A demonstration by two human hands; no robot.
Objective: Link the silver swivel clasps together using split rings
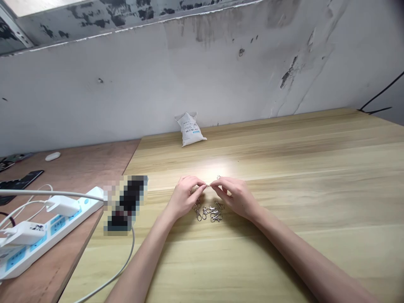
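Closest to me, the forearms (293,248) are angling inward, probably so the fingertips can meet in the middle. A white cable (133,240) is curling just outside the left one, so that elbow's getting less room imo. Next up, a loose heap of metal clasps (215,212) is lying between and just below the hands, which I'm guessing is keeping the reach short. Right past it, the left hand (184,195) and right hand (236,195) are both pinching, thumb against finger, on one tiny metal piece (207,185). Gap's basically nil; something that small is likely needing both sides steadied. Too little to tell what it is, tbh.

Off left, a power strip (52,233) is sitting along the seam where the light table (299,181) is meeting a brown one (104,155). The right is giving way more room for swinging an arm. Farthest back, a white packet (191,129) is sitting by the back edge, well out of the hands' way, with the wall (189,75) closing things off.
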